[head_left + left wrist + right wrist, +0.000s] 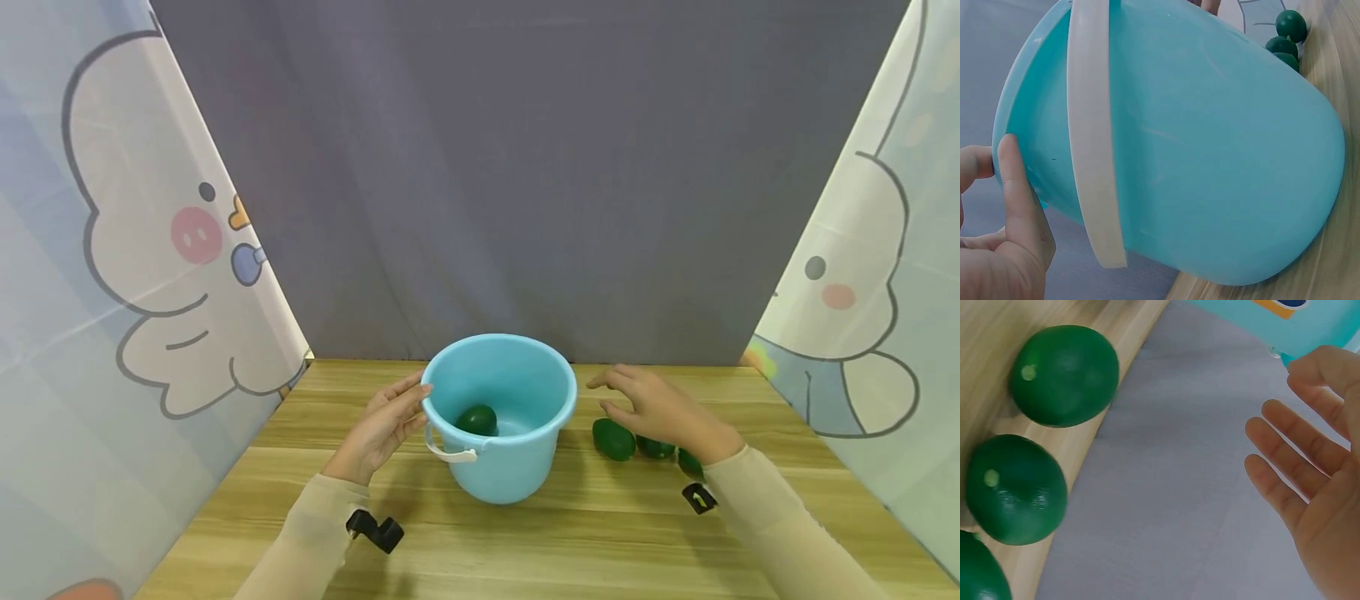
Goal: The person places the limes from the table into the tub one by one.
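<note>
A light blue bucket (pixel 504 467) with a white handle (pixel 450 452) stands upright on the wooden table. At the bucket's left rim, my left hand (pixel 382 425) holds the edge, one fingertip over it and others against the outside (pixel 1019 206). Inside lies one glossy dark green oval fruit (pixel 477 419); whether lime or avocado I cannot tell. To the right of the bucket, my right hand (pixel 652 408) hovers with loosely spread fingers and nothing in it. Below it are three similar green fruits (pixel 613 439), also visible in the right wrist view (pixel 1065 376), partly covered by the hand in the head view.
The wooden table (pixel 525 550) ends at a grey cloth backdrop (pixel 495 183). Cartoon-printed curtains (pixel 172 225) flank both sides. Black straps with small mounts (pixel 375 530) are on both wrists.
</note>
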A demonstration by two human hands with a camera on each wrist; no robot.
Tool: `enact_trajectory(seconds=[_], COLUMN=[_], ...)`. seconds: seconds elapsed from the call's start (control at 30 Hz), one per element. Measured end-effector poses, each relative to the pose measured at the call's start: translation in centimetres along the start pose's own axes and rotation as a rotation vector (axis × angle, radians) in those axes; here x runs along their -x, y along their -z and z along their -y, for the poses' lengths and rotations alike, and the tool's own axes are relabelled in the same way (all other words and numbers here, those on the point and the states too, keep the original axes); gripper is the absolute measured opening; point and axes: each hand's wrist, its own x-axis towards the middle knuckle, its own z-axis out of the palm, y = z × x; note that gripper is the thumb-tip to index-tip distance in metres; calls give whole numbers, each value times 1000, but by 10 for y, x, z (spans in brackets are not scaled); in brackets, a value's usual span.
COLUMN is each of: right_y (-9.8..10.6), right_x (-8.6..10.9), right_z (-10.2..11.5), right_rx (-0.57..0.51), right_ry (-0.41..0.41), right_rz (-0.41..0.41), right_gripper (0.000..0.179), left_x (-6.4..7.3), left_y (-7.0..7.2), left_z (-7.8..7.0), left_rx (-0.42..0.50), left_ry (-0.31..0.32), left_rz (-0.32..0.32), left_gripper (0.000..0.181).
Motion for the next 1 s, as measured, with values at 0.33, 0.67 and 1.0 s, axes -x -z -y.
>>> enact_trajectory(seconds=[0.33, 0.67, 1.0], right_y=[-14, -30, -39], right_x=[11, 21, 28], right_z=[-6, -10, -13], right_rx=[-29, -31, -54], right_ry=[-73, -131, -217], right_rz=[59, 133, 191], right_gripper=[28, 30, 36], left_x=[0, 1, -1], left_y=[0, -1, 0], left_z=[0, 0, 1], left_rx=[-1, 4, -11], left_ry=[1, -2, -10], left_rz=[4, -3, 10], left_gripper=[56, 57, 60])
